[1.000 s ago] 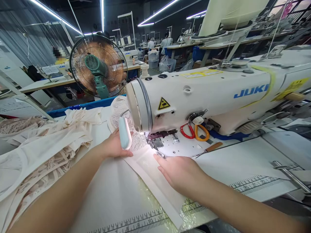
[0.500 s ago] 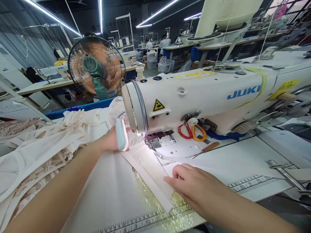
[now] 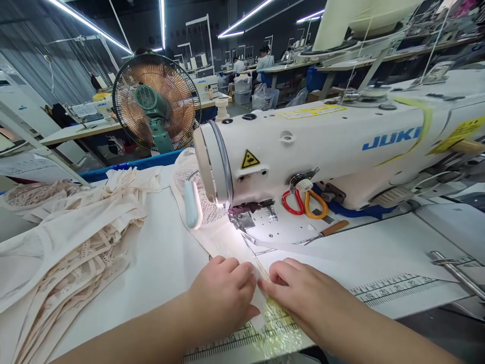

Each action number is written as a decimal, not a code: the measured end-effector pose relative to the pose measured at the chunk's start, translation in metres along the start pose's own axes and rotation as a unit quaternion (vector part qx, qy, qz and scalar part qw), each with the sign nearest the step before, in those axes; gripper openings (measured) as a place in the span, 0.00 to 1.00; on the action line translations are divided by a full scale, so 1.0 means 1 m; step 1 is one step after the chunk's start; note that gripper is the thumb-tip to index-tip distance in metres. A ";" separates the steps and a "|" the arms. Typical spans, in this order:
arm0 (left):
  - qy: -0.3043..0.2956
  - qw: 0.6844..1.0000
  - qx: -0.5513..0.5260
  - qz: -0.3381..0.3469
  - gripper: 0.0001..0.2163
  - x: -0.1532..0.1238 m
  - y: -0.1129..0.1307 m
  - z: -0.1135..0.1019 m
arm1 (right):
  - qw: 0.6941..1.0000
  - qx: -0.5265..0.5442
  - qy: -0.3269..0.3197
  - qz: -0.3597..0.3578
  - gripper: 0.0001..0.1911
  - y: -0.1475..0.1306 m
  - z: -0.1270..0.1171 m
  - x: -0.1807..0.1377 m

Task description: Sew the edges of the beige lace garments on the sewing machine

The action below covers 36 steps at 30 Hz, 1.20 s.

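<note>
A pale beige garment piece (image 3: 223,241) with a lace cup lies under the head of a white JUKI sewing machine (image 3: 333,151), its plain band stretching toward me. My left hand (image 3: 227,290) is closed over the near part of the band, fingers curled onto the cloth. Beside it, my right hand (image 3: 303,290) pinches the band's right edge between thumb and curled index finger. The fingertips of both hands almost meet. A light blue-and-white handle-shaped part (image 3: 192,205) hangs by the needle area, in front of the lace. The needle itself is hidden.
Beige garment pieces (image 3: 87,253) are heaped on the left of the table. Scissors with red and orange handles (image 3: 305,203) and a wooden-handled tool (image 3: 334,228) lie under the machine arm. A printed ruler (image 3: 394,289) runs along the front. Behind stands a fan (image 3: 157,103).
My left hand has left the lace by the machine head and come down toward me onto the near band. My right hand has barely moved. The view has shifted slightly.
</note>
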State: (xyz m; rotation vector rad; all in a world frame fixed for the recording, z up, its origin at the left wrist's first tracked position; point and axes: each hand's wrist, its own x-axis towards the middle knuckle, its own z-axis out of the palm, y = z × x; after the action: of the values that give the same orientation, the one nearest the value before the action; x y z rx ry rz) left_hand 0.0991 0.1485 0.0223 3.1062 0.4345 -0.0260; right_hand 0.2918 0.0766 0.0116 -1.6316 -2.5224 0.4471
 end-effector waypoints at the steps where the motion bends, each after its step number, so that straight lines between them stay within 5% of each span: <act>1: -0.007 1.000 0.012 -0.003 0.17 0.000 0.000 0.000 | 1.000 -0.007 0.000 -0.001 0.15 0.000 0.000 0.000; 15: 0.047 0.999 0.006 0.016 0.15 -0.004 -0.040 -0.004 | 0.999 -0.043 0.025 -0.006 0.18 0.007 -0.003 0.026; 31: 0.079 0.995 0.036 0.040 0.12 0.003 -0.072 -0.003 | 0.990 -0.124 -0.056 0.045 0.25 0.002 -0.022 0.051; 36: 0.076 0.994 0.058 0.045 0.14 0.005 -0.076 0.000 | 0.978 -0.136 -0.129 0.095 0.30 -0.010 -0.036 0.063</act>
State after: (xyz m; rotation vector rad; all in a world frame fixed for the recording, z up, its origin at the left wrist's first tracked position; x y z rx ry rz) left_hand 0.0827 0.2231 0.0215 3.2528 0.3053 0.1949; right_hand 0.2654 0.1361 0.0442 -2.0502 -2.7243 0.3642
